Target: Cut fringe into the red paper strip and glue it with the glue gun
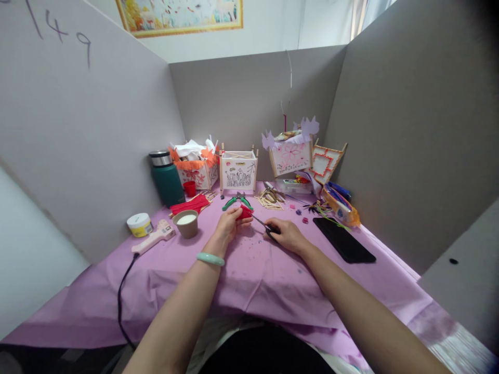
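Note:
My left hand (230, 224), with a pale green bangle on its wrist, pinches a small red piece of paper (245, 211) above the purple table cover (253, 270). My right hand (286, 235) is closed round the black handles of a pair of scissors (263, 225). The blades point left and reach the red piece. Both hands hover just over the middle of the table.
Green-handled pliers (236, 200) lie just behind the hands. To the left stand a cup of white glue (186, 223), a glue gun (155, 237) with a black cord, a yellow jar (139, 224) and a green flask (167, 178). Paper lanterns (238, 171) line the back. A black phone (343, 239) lies right.

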`<state>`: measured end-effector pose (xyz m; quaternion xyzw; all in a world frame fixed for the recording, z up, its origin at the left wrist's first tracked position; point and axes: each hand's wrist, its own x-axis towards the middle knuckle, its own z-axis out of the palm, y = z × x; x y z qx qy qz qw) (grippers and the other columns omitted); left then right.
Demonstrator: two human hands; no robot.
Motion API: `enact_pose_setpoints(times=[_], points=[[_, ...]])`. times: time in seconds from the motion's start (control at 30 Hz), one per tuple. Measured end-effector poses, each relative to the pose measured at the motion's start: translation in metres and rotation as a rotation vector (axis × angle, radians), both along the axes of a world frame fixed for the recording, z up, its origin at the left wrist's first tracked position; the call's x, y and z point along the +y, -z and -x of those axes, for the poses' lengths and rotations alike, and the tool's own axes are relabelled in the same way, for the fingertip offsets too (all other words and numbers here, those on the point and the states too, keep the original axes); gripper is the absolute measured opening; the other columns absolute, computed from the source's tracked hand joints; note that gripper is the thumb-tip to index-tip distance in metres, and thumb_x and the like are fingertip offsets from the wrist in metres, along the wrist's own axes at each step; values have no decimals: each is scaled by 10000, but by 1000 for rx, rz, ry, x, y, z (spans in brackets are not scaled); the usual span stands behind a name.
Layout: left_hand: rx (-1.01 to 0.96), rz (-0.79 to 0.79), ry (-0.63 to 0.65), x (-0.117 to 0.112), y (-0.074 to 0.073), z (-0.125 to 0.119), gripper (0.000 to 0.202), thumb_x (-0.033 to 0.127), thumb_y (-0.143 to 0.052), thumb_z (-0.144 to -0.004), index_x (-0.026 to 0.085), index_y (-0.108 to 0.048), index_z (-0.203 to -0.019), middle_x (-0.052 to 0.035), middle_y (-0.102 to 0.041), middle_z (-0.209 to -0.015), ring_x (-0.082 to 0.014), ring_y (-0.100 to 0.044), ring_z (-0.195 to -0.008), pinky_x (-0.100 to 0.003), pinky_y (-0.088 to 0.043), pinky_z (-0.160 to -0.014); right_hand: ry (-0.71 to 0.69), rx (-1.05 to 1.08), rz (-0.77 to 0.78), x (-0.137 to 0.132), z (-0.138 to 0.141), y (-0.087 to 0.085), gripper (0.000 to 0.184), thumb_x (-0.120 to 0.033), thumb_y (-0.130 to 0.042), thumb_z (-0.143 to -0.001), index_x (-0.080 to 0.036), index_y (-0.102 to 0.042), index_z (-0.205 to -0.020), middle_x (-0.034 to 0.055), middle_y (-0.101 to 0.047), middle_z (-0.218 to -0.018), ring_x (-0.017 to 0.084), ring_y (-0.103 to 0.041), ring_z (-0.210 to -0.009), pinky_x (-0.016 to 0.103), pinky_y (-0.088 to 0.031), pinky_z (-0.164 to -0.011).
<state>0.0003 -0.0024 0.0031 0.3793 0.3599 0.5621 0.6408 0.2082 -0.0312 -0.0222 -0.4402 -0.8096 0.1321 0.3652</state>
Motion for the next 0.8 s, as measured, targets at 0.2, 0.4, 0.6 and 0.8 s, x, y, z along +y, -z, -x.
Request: enact_pose_setpoints(times=[0.2, 0.4, 0.6, 0.8], points=[[3, 1, 0, -1, -1, -1, 49, 170, -583, -829, 125, -569, -843, -99, -697, -766, -191, -690, -605, -261, -548, -515, 8, -6, -4, 1, 0, 1, 238, -327, -670, -734, -211, -675, -942, -1, -664, -748, 137, -570, -654, 226, -379, -602], [-3, 0, 17, -1, 0, -2, 40, 159, -579, -832, 125, -559, -832, -90, -687, -728, -194, -691, -597, -256, -548, -504, -10, 1, -15, 0, 1, 1, 266, -341, -677, -729, -206, -677, -959, 7, -673, -777, 137, -570, -667, 227, -388, -612], [8, 3, 38, -2, 0, -2, 46, 159, -583, -830, 121, -557, -826, -86, -684, -735, -198, -694, -605, -260, -552, -511, -21, 11, -27, 0, 2, 1, 288, -361, -668, -735, -210, -674, -979, 14, -685, -819, 141, -575, -682, 231, -395, -620], [15, 6, 26, -4, -1, -3, 83, 177, -623, -812, 124, -558, -807, -86, -680, -738, -198, -694, -607, -263, -552, -525, -15, 10, -10, 1, 1, 1, 270, -340, -663, -737, -214, -671, -976, 10, -680, -792, 146, -579, -682, 234, -398, -621]])
